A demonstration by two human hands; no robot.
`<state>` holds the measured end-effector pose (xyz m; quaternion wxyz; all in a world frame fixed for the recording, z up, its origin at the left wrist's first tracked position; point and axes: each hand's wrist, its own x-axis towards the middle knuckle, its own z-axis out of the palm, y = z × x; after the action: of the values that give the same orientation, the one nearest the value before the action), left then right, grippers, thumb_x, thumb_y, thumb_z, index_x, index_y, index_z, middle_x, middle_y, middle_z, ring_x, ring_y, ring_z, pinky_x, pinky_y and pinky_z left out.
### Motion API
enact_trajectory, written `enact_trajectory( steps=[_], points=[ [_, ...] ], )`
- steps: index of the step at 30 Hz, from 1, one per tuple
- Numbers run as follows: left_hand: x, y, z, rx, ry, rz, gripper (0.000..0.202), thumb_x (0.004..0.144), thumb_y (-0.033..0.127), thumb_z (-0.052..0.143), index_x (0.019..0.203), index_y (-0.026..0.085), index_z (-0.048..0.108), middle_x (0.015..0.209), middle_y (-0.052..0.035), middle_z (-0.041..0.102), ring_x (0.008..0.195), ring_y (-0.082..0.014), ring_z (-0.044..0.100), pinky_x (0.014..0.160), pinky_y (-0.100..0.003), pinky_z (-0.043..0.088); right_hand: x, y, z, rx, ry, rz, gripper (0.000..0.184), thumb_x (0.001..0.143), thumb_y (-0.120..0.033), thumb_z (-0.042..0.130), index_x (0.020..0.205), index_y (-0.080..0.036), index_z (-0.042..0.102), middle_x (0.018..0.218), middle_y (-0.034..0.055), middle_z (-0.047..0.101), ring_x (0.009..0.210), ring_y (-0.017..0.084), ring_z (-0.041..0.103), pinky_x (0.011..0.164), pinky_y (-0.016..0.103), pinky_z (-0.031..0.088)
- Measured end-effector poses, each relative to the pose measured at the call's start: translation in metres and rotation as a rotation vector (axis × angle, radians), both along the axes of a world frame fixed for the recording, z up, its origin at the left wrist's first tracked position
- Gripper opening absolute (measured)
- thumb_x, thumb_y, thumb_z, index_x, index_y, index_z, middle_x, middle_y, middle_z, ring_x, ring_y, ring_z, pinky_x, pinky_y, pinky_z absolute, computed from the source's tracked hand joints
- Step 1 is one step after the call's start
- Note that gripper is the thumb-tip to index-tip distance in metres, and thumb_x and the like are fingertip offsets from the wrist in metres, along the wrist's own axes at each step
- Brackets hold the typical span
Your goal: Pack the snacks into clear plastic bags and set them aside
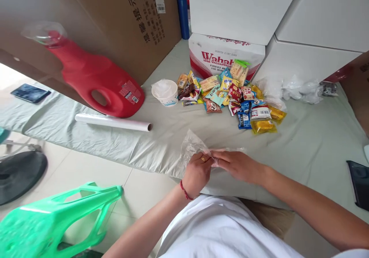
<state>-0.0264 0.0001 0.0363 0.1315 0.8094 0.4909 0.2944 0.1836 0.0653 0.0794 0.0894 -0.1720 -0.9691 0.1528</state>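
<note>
A clear, thin plastic bag [189, 144] lies crumpled near the front edge of the cloth-covered surface. Wearing a ring and a red bracelet, my left hand [198, 171] is closed on the bag with its fingers curled. My right hand [238, 166] comes in from the right and grips the same plastic, its fingertips meeting those of the left. Something pinkish shows under the plastic by the fingers; its kind is hidden. Beyond the hands lies a pile of wrapped snacks [227, 91], with a white paper cup [165, 93] at its left.
A red jug [98, 81] and a white roll [113, 123] lie at the left, by a large cardboard box [123, 23]. White boxes [230, 8] stand behind. Plastic bags [301, 89] and a dark phone [359, 183] are at the right. A green stool [66, 215] stands below left.
</note>
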Motion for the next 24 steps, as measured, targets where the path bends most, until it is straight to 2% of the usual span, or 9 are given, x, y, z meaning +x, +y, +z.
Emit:
enact_trajectory(
  steps=[3,6,7,10,14,16,19,22,24],
  points=[
    [-0.024,-0.006,-0.006,-0.073,-0.331,0.016,0.034,0.096,0.008,0.046,0.102,0.025,0.075,0.099,-0.0054,0.076,0.092,-0.0179,0.07,0.08,-0.033,0.058,0.003,-0.015,-0.016,-0.006,0.038,-0.002,0.033,0.103,-0.008,0.041,0.125,-0.015,0.063,0.147,0.0129,0.059,0.132,0.024,0.059,0.103,0.039,0.055],
    [-0.051,-0.001,-0.008,-0.07,-0.477,0.375,0.033,0.093,0.019,0.058,0.124,0.026,0.067,0.122,-0.0075,0.07,0.111,-0.0226,0.067,0.095,-0.041,0.056,0.002,-0.018,-0.02,-0.041,0.026,0.003,0.036,0.104,-0.01,0.04,0.13,-0.017,0.064,0.151,0.0084,0.057,0.137,0.023,0.056,0.109,0.04,0.052],
    [-0.058,0.004,-0.008,-0.077,-0.491,0.454,0.049,0.089,0.026,0.067,0.137,0.026,0.058,0.134,-0.0097,0.064,0.12,-0.0258,0.063,0.101,-0.045,0.053,0.002,-0.017,-0.019,-0.055,0.021,0.005,0.037,0.104,-0.01,0.04,0.133,-0.018,0.063,0.153,0.0069,0.055,0.141,0.023,0.053,0.112,0.039,0.05],
    [-0.07,0.024,-0.006,-0.187,-0.537,0.299,0.085,0.078,0.038,0.08,0.153,0.024,0.042,0.146,-0.0141,0.056,0.139,-0.032,0.05,0.118,-0.053,0.038,0.0,-0.014,-0.015,-0.101,0.022,-0.005,0.042,0.103,-0.008,0.04,0.139,-0.02,0.06,0.158,0.0045,0.05,0.148,0.022,0.044,0.117,0.039,0.047],
    [-0.088,0.029,-0.005,-0.323,-0.475,-0.018,0.014,0.09,0.029,0.064,0.087,0.027,0.078,0.085,-0.0064,0.073,0.126,-0.0283,0.06,0.125,-0.057,0.024,0.003,-0.011,-0.012,-0.2,0.082,-0.015,0.052,0.097,0.0,0.04,0.144,-0.018,0.056,0.158,0.0075,0.049,0.148,0.019,0.044,0.118,0.04,0.045],
    [-0.105,0.018,-0.005,-0.365,-0.371,-0.058,0.03,0.088,0.024,0.061,0.06,0.027,0.071,0.075,-0.006,0.071,0.124,-0.0289,0.06,0.125,-0.059,0.021,0.006,-0.01,-0.012,-0.257,0.14,-0.011,0.06,0.095,0.002,0.04,0.15,-0.019,0.05,0.16,0.0078,0.047,0.149,0.017,0.041,0.121,0.04,0.043],
    [-0.128,0.001,-0.005,-0.371,-0.358,0.022,0.031,0.082,0.026,0.059,0.051,0.025,0.062,0.093,-0.0091,0.075,0.133,-0.0331,0.054,0.122,-0.061,0.029,0.009,-0.012,-0.011,-0.309,0.209,-0.014,0.064,0.094,0.0,0.043,0.154,-0.022,0.045,0.161,0.0082,0.046,0.151,0.017,0.039,0.122,0.041,0.041],
    [-0.124,0.001,-0.004,-0.286,-0.568,0.25,0.031,0.09,0.038,0.047,0.075,0.023,0.07,0.124,-0.0121,0.069,0.14,-0.0344,0.048,0.118,-0.059,0.037,0.01,-0.013,-0.009,-0.319,0.211,-0.012,0.057,0.098,-0.007,0.046,0.153,-0.022,0.047,0.161,0.0093,0.045,0.151,0.019,0.039,0.122,0.042,0.04],
    [-0.107,0.009,-0.002,-0.297,-0.476,0.355,0.034,0.092,0.045,0.047,0.104,0.024,0.071,0.144,-0.0117,0.058,0.15,-0.0353,0.036,0.121,-0.06,0.031,0.011,-0.013,-0.009,-0.317,0.212,-0.001,0.054,0.1,-0.013,0.049,0.153,-0.023,0.047,0.161,0.0097,0.045,0.151,0.02,0.038,0.122,0.043,0.04]
  ],
)
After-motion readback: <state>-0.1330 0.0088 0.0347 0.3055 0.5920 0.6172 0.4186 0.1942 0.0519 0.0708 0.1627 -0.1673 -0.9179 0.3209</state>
